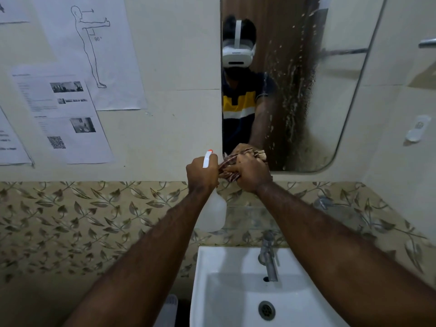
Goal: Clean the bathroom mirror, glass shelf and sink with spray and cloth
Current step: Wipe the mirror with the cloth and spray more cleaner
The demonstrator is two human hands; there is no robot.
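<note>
The mirror hangs on the wall, with streaks of spray droplets running down its middle. My left hand grips the neck of a translucent white spray bottle with an orange-tipped nozzle. My right hand presses a striped brown and white cloth against the mirror's lower left corner. The two hands touch each other. Below them a glass shelf sticks out from the wall, and the white sink with its metal tap lies under it.
Printed paper sheets are taped to the wall at left. A band of leaf-patterned tiles runs behind the sink. A white wall hook and a metal bar are at right. The mirror reflects a person wearing a headset.
</note>
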